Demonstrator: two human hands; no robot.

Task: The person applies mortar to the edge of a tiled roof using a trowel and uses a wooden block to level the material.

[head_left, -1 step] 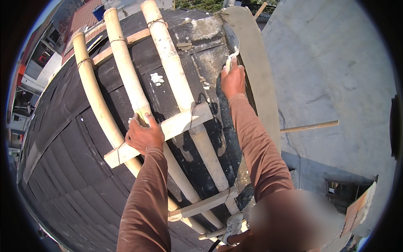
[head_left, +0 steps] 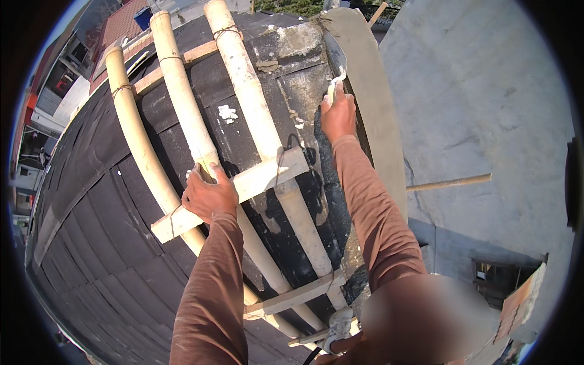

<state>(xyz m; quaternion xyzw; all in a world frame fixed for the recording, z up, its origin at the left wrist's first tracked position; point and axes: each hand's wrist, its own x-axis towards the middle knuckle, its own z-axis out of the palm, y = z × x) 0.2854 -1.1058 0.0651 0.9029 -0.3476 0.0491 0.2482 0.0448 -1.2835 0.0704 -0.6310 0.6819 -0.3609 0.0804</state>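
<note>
My right hand (head_left: 339,115) is closed on the white handle of a trowel (head_left: 336,55). Its grey metal blade lies against the inner side of a smooth cement-coated ledge (head_left: 368,73). To the left, my left hand (head_left: 210,193) grips a ladder-like frame of bamboo poles, where the middle pole (head_left: 185,109) meets a wooden crosspiece (head_left: 271,175). Its thumb and fingers lie around the pole; the undersides of the fingers are hidden. Wire ties bind the crosspiece to the outer poles.
Dark overlapping shingles (head_left: 91,237) cover the sloping roof under the frame. White mortar lumps (head_left: 227,114) lie between two poles. Beyond the ledge stands a large grey cement wall (head_left: 480,103) with a stick (head_left: 450,182) beside it. A lower crosspiece (head_left: 298,295) is nearer me.
</note>
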